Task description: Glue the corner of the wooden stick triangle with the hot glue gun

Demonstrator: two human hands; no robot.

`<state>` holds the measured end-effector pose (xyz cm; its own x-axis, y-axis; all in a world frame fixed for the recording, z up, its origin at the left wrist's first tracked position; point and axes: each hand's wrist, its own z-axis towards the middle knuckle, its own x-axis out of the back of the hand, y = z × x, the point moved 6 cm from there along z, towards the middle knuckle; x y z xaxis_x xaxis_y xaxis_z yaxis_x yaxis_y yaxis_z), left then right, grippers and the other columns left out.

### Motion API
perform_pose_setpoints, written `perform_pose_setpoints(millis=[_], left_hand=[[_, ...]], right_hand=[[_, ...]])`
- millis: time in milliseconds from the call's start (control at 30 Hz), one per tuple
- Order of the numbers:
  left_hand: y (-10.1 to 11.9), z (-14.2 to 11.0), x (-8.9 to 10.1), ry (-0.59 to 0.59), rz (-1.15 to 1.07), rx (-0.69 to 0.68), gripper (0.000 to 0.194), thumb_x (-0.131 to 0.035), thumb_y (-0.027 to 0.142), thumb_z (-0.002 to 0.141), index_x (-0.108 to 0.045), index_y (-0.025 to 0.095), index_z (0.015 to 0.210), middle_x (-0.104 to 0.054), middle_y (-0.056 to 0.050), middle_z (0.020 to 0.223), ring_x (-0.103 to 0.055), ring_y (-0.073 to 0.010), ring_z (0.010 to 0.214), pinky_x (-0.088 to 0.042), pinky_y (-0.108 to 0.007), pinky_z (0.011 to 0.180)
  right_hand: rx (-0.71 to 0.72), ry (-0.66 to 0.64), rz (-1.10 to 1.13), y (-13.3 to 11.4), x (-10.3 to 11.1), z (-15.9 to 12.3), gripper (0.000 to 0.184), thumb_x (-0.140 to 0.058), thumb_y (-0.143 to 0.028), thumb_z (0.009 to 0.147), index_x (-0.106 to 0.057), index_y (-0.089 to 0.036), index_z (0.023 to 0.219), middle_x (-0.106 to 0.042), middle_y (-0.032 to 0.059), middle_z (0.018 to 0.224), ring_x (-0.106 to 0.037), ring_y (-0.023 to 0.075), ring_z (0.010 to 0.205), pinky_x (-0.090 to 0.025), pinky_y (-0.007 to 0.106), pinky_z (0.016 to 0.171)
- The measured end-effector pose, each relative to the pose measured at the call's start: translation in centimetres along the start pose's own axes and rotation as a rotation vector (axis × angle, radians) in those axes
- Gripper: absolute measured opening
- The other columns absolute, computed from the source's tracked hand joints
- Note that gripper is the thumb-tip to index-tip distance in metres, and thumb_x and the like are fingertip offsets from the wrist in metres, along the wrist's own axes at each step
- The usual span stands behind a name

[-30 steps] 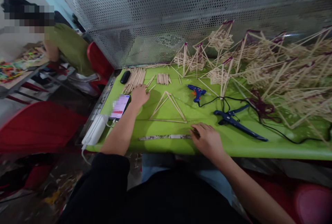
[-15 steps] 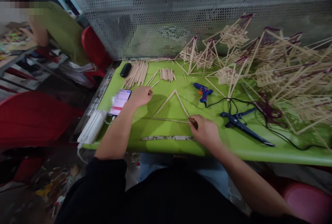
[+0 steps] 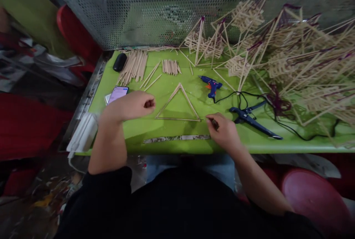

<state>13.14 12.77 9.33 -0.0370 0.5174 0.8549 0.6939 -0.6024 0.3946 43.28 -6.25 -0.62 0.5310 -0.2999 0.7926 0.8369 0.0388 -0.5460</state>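
Note:
A triangle of thin wooden sticks (image 3: 177, 119) lies flat on the green table in front of me. My left hand (image 3: 134, 105) hovers left of the triangle near its lower left corner, fingers curled closed. Whatever it may hold is hidden. Just off the lower right corner is my right hand (image 3: 223, 131), its thumb and forefinger pinched together. Anything between those fingertips is too small to name. Beyond the triangle lies a blue glue gun (image 3: 212, 85) with an orange trigger. A dark blue cutter (image 3: 253, 120) rests right of my right hand.
Long sticks (image 3: 135, 67), short sticks (image 3: 171, 67) and a black case (image 3: 119, 62) lie at the back left. A phone (image 3: 118, 93) and white power strip (image 3: 82, 132) are at left. Stick frames with purple thread (image 3: 291, 60) crowd the right. A patterned strip (image 3: 177, 139) lies in front.
My left hand has come away from the loose sticks toward me. My right hand has let go of the triangle's lower right corner and moved slightly right. The camera view has shifted.

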Motion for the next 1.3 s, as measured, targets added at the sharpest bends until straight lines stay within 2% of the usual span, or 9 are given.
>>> perform_pose_setpoints(millis=[133, 367, 500, 600, 767, 867, 967, 1133, 1300], left_hand=[[7.2, -1.3, -3.1, -0.068, -0.068, -0.297, 0.022, -0.062, 0.035, 0.108, -0.082, 0.028, 0.107, -0.084, -0.002, 0.097, -0.074, -0.0174, 0.078, -0.051, -0.034, 0.071], [13.1, 0.2, -8.8, 0.482, 0.325, -0.415, 0.026, -0.064, 0.027, 0.110, -0.071, 0.021, 0.086, -0.075, -0.005, 0.074, -0.066, -0.0182, 0.059, -0.035, -0.037, 0.051], [10.6, -2.0, -4.0, 0.903, 0.013, -0.522, 0.023, -0.066, 0.026, 0.106, -0.064, 0.023, 0.083, -0.065, 0.002, 0.065, -0.054, -0.0118, 0.053, -0.039, -0.031, 0.050], [5.4, -1.1, -0.5, 0.922, -0.229, -0.292, 0.011, -0.065, 0.021, 0.101, -0.070, 0.022, 0.092, -0.072, 0.000, 0.075, -0.062, -0.0122, 0.061, -0.047, -0.028, 0.054], [0.9, 2.4, -1.1, 0.286, -0.210, -0.093, 0.025, -0.075, 0.034, 0.099, -0.078, 0.022, 0.121, -0.085, -0.008, 0.120, -0.079, -0.0227, 0.099, -0.063, -0.036, 0.080], [1.2, 2.3, -1.9, 0.176, -0.135, -0.113, 0.037, -0.081, 0.040, 0.096, -0.076, 0.023, 0.129, -0.082, -0.010, 0.131, -0.079, -0.0278, 0.111, -0.064, -0.043, 0.092], [2.6, 1.9, -1.7, 0.307, -0.250, -0.176, 0.033, -0.080, 0.040, 0.098, -0.074, 0.023, 0.126, -0.082, -0.009, 0.125, -0.078, -0.0252, 0.109, -0.065, -0.042, 0.095], [5.3, 0.6, -1.1, 0.839, -0.265, -0.404, 0.038, -0.071, 0.034, 0.108, -0.068, 0.027, 0.146, -0.075, -0.011, 0.138, -0.074, -0.0250, 0.123, -0.065, -0.046, 0.107], [6.9, 0.9, -2.1, 0.920, -0.036, -0.480, 0.046, -0.068, 0.033, 0.111, -0.064, 0.032, 0.156, -0.070, -0.012, 0.145, -0.070, -0.0298, 0.137, -0.061, -0.052, 0.117]], right_hand=[[-0.023, 0.044, -0.052, 0.3, 0.9, -0.8, 0.025, -0.057, -0.032, 0.111, -0.079, -0.021, 0.114, -0.082, 0.0122, 0.107, -0.074, 0.0272, 0.088, -0.058, 0.043, 0.088], [0.015, -0.070, -0.067, -1.0, -0.1, 0.5, 0.027, -0.060, -0.035, 0.112, -0.082, -0.022, 0.118, -0.082, 0.0141, 0.118, -0.076, 0.0311, 0.109, -0.058, 0.043, 0.096], [0.004, -0.100, -0.054, -1.9, -1.6, 1.9, 0.029, -0.066, -0.038, 0.109, -0.081, -0.020, 0.128, -0.082, 0.0118, 0.113, -0.077, 0.0279, 0.097, -0.057, 0.038, 0.086], [-0.005, -0.118, -0.033, -2.1, -2.5, 2.4, 0.028, -0.065, -0.039, 0.111, -0.080, -0.021, 0.125, -0.082, 0.0093, 0.108, -0.076, 0.0243, 0.088, -0.055, 0.035, 0.079], [-0.010, -0.134, -0.010, -1.6, -3.2, 2.1, 0.024, -0.063, -0.037, 0.111, -0.080, -0.021, 0.107, -0.079, 0.0091, 0.103, -0.073, 0.0238, 0.082, -0.052, 0.035, 0.074], [0.000, -0.141, 0.015, -1.3, -3.4, 2.0, 0.024, -0.061, -0.036, 0.112, -0.078, -0.021, 0.106, -0.079, 0.0096, 0.103, -0.074, 0.0238, 0.084, -0.054, 0.035, 0.078], [0.003, -0.144, 0.029, -1.1, -3.5, 1.9, 0.023, -0.060, -0.035, 0.111, -0.077, -0.021, 0.105, -0.078, 0.0103, 0.103, -0.074, 0.0242, 0.084, -0.056, 0.036, 0.079], [-0.016, -0.148, 0.027, -0.8, -3.7, 1.7, 0.026, -0.059, -0.038, 0.112, -0.078, -0.021, 0.113, -0.080, 0.0120, 0.108, -0.076, 0.0265, 0.086, -0.059, 0.039, 0.081], [-0.036, -0.164, 0.020, -1.0, -3.8, 1.6, 0.028, -0.057, -0.039, 0.113, -0.079, -0.021, 0.115, -0.079, 0.0121, 0.109, -0.076, 0.0276, 0.087, -0.060, 0.039, 0.082]])
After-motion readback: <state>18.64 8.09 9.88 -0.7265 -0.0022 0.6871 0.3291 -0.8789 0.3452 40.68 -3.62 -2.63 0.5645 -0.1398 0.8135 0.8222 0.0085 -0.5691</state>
